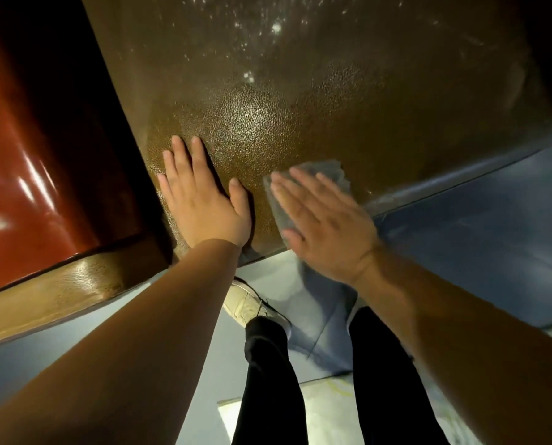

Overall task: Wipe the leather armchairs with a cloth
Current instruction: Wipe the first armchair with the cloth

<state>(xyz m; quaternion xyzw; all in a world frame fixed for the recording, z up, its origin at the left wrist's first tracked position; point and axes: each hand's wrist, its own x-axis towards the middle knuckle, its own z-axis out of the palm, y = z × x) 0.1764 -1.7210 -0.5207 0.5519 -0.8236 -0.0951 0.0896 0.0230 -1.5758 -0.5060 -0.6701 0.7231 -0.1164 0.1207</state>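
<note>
Fingers [303, 191] straight, right hand [329, 226] pressing grey cloth [329, 170] on pebbled brown leather armchair [300, 101]; left hand [204, 200] flat.

The left hand [204, 200] lies flat on the armchair [300, 91] panel near its lower left corner. Just right of it, the right hand [326, 220] presses the cloth [327, 170] against the panel's lower edge. A shoe [242, 303] stands on the floor [461, 245] below that edge.

A pale blue floor [178, 374] is seen below; a brown pebbled leather armchair [300, 101] and a white shoe [242, 303] are carried on it.
</note>
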